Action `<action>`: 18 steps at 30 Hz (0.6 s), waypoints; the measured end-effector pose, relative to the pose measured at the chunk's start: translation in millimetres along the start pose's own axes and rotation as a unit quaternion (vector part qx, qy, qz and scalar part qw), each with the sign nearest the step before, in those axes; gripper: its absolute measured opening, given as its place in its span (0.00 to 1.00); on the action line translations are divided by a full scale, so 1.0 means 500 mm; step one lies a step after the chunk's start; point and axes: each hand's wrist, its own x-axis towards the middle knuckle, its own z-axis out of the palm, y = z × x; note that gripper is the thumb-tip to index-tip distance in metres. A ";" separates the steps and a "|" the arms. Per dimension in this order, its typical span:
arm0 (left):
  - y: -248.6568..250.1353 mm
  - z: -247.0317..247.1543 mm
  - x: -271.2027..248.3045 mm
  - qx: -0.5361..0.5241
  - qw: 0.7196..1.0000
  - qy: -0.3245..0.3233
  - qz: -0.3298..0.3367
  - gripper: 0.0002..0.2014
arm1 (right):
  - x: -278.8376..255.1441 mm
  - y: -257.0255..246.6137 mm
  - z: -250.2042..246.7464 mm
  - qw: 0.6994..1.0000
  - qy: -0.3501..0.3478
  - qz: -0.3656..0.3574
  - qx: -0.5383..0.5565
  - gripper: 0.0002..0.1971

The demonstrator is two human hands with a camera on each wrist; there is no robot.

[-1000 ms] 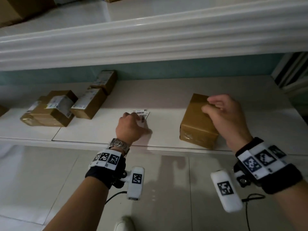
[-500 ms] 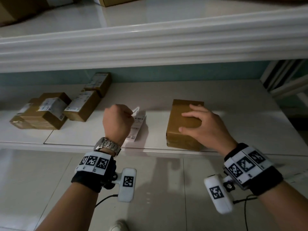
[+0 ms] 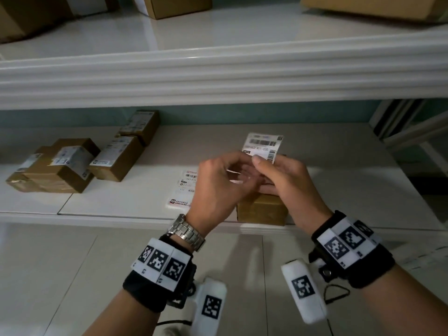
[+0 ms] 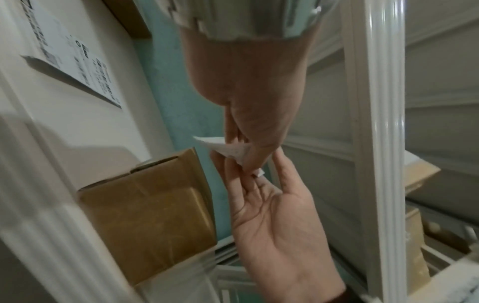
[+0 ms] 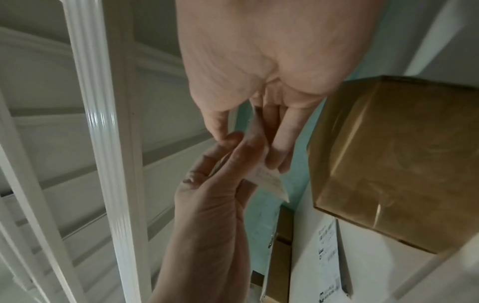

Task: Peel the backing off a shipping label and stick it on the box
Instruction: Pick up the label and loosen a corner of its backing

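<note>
Pinching the shipping label (image 3: pixel 263 147) at its lower edge, the left hand (image 3: pixel 219 187) and right hand (image 3: pixel 288 183) hold it upright above the brown box (image 3: pixel 261 209); another label sheet (image 3: pixel 183 190) lies at the box's nine o'clock.

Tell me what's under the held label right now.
Under the label, both hands pinch its lower edge above the plain box. The hands hide the box top, so nothing else there can be confirmed.
</note>
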 end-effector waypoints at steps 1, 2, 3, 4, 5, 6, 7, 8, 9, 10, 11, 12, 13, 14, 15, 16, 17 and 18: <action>0.002 0.004 -0.003 -0.002 1.000 -0.015 -0.009 0.11 | 0.001 0.001 0.000 1.000 0.011 0.000 -0.005 0.11; 0.004 0.006 -0.004 -0.010 0.999 -0.026 -0.026 0.12 | 0.003 0.006 -0.004 1.000 0.023 -0.001 -0.016 0.11; 0.004 0.006 -0.004 -0.026 0.998 -0.032 -0.048 0.11 | 0.005 0.010 -0.008 0.999 0.032 -0.004 -0.038 0.10; 0.003 0.003 -0.002 -0.048 0.996 -0.030 -0.068 0.09 | 0.007 0.015 -0.013 0.997 0.039 -0.009 -0.066 0.10; 0.002 0.001 0.001 -0.073 0.993 -0.018 -0.087 0.07 | 0.008 0.019 -0.017 0.994 0.042 -0.016 -0.095 0.11; 0.001 -0.003 0.005 -0.097 0.990 0.002 -0.104 0.07 | 0.009 0.023 -0.019 0.992 0.042 -0.027 -0.120 0.11; 0.000 -0.007 0.008 -0.121 0.985 0.024 -0.121 0.07 | 0.007 0.025 -0.020 0.988 0.038 -0.042 -0.142 0.12; -0.001 -0.010 0.012 -0.146 0.978 0.043 -0.140 0.07 | 0.006 0.028 -0.020 0.985 0.033 -0.056 -0.162 0.13; 0.000 -0.012 0.014 -0.169 0.971 0.055 -0.158 0.07 | 0.005 0.030 -0.017 0.981 0.028 -0.069 -0.177 0.13; 0.003 -0.013 0.015 -0.187 0.965 0.061 -0.173 0.08 | 0.003 0.032 -0.013 0.979 0.027 -0.079 -0.189 0.14; 0.007 -0.013 0.016 -0.198 0.961 0.063 -0.181 0.08 | 0.002 0.034 -0.009 0.976 0.025 -0.087 -0.197 0.14; 0.009 -0.013 0.018 -0.201 0.960 0.065 -0.183 0.09 | 0.001 0.034 -0.006 0.975 0.024 -0.093 -0.199 0.15; 0.009 -0.012 0.019 -0.196 0.961 0.067 -0.182 0.09 | 0.001 0.033 -0.003 0.975 0.022 -0.097 -0.198 0.16; 0.007 -0.011 0.019 -0.180 0.965 0.069 -0.179 0.10 | 0.000 0.032 0.000 0.975 0.020 -0.102 -0.196 0.16; 0.003 -0.011 0.020 -0.156 0.969 0.073 -0.178 0.10 | -0.001 0.029 0.002 0.974 0.016 -0.107 -0.197 0.16; -0.003 -0.013 0.021 -0.131 0.972 0.078 -0.180 0.11 | -0.001 0.026 0.003 0.973 0.011 -0.113 -0.199 0.16; -0.007 -0.015 0.021 -0.111 0.973 0.082 -0.186 0.12 | -0.001 0.023 0.003 0.972 0.007 -0.120 -0.203 0.16; -0.010 -0.018 0.021 -0.101 0.973 0.086 -0.191 0.14 | -0.002 0.022 0.004 0.971 0.001 -0.126 -0.205 0.17</action>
